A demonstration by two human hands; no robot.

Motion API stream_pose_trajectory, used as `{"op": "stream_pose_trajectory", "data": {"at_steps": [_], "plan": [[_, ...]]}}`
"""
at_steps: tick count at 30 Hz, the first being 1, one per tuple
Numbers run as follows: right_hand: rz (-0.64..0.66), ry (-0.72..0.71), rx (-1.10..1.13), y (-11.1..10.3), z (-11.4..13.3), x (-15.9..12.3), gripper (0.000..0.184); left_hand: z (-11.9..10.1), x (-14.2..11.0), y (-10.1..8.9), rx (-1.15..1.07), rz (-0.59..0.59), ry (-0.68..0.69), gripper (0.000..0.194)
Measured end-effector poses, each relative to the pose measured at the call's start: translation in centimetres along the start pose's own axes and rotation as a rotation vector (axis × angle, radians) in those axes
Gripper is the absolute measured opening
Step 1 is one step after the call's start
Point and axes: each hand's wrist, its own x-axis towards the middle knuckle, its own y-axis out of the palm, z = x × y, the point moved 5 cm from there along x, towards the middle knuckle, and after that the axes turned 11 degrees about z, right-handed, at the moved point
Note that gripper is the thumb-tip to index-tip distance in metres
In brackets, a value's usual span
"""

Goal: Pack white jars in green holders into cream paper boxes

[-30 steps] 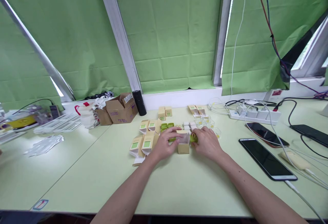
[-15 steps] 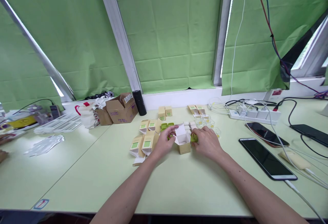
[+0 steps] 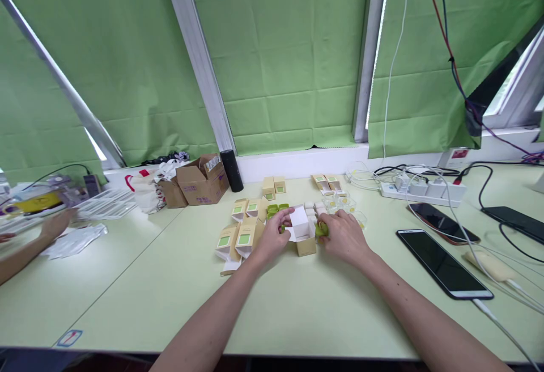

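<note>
A small tan box (image 3: 306, 246) stands upright with its white flaps raised and its top open. My left hand (image 3: 272, 236) is curled at its left side, fingertips and thumb at the flaps. A bit of green shows between those fingers; whether it is held or lies behind, I cannot tell. Close to the box's right side, my right hand (image 3: 343, 235) is closed on a small green piece (image 3: 322, 229), partly hidden by the fingers. Several green pieces (image 3: 276, 208) lie behind my left hand. White cylinders (image 3: 310, 206) and clear cups (image 3: 346, 203) sit behind the box.
Several tan boxes (image 3: 250, 230) stand to the left, others (image 3: 273, 185) further back. Phones (image 3: 444, 263), cables and a power strip (image 3: 423, 191) occupy the right. A cardboard carton (image 3: 203, 179) and a black cylinder (image 3: 231, 170) stand back left. Another person's hand (image 3: 57, 223) is at far left.
The other person's arm has reached further in over the silver packets at far left. My own hands and the small box have barely moved.
</note>
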Motion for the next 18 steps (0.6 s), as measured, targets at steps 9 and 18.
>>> {"op": "stream_pose_trajectory", "data": {"at_steps": [9,18], "plan": [[-0.078,-0.001,0.032,-0.3,0.0,-0.1,0.025,0.0,0.0,0.0,0.005,0.007,-0.014,0.076],[-0.533,-0.131,0.316,-2.3,-0.8,-1.3,0.033,0.6,0.0,0.0,0.003,0.021,-0.003,0.076]]}}
